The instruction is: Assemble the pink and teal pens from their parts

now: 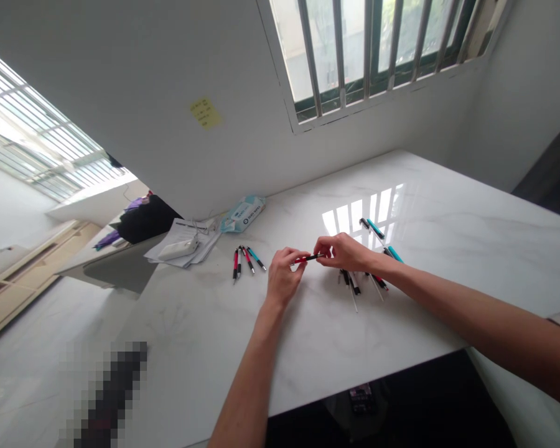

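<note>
Pinching a red-and-black pen [308,257] between the fingers of my left hand [284,277] and right hand [343,252], I hold it mid-frame above the white surface [205,323], finished pens [247,260] left, loose parts [364,280] right.

A room in a home or small office, daylight coming through a barred window [378,50] set high in a plain white wall [135,93]; a yellow sticky note [206,112] clinging to that wall; a glossy white marble-look table [448,205] filling the room's corner and reflecting the window; loose papers [182,246] and a pack of wet wipes [243,213] lying at its far edge, pens [248,259] scattered nearby; a dark bag [147,218] sitting on a lower surface beyond, pale wooden cabinets [23,274] running along the left side.
</note>
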A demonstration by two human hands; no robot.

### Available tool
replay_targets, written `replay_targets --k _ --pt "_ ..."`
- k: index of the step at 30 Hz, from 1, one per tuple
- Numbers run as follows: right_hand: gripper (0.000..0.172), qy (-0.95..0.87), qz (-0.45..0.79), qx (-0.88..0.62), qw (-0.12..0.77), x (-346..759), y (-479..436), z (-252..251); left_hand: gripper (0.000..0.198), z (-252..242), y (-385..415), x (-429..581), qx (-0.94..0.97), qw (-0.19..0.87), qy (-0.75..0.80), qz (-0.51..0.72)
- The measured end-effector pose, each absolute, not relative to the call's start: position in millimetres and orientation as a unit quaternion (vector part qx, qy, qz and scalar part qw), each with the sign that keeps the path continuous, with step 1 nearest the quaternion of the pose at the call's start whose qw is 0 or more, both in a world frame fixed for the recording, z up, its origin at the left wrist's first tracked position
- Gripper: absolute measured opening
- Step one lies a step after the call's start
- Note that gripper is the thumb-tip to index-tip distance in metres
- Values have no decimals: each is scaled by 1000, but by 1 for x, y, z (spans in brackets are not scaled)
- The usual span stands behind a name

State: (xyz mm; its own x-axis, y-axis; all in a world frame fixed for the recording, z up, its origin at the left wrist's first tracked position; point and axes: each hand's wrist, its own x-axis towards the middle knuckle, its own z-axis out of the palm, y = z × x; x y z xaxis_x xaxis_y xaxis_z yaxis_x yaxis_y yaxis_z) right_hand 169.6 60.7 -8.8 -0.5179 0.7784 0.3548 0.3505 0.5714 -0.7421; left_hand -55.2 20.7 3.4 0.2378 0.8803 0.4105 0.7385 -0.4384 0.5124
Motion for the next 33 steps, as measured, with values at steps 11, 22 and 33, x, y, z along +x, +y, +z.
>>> replay_targets --k 11,22,33 --pt "18 -843 287 -322 322 166 57 -5 29 -2 39 -104 720 -37 640 265" --pt "15 -850 273 -319 318 171 61 -7 41 -10 44 -146 622 -75 742 241" --pt "14 -837 268 -357 317 190 77 4 40 -17 46 -131 670 -56 709 213"
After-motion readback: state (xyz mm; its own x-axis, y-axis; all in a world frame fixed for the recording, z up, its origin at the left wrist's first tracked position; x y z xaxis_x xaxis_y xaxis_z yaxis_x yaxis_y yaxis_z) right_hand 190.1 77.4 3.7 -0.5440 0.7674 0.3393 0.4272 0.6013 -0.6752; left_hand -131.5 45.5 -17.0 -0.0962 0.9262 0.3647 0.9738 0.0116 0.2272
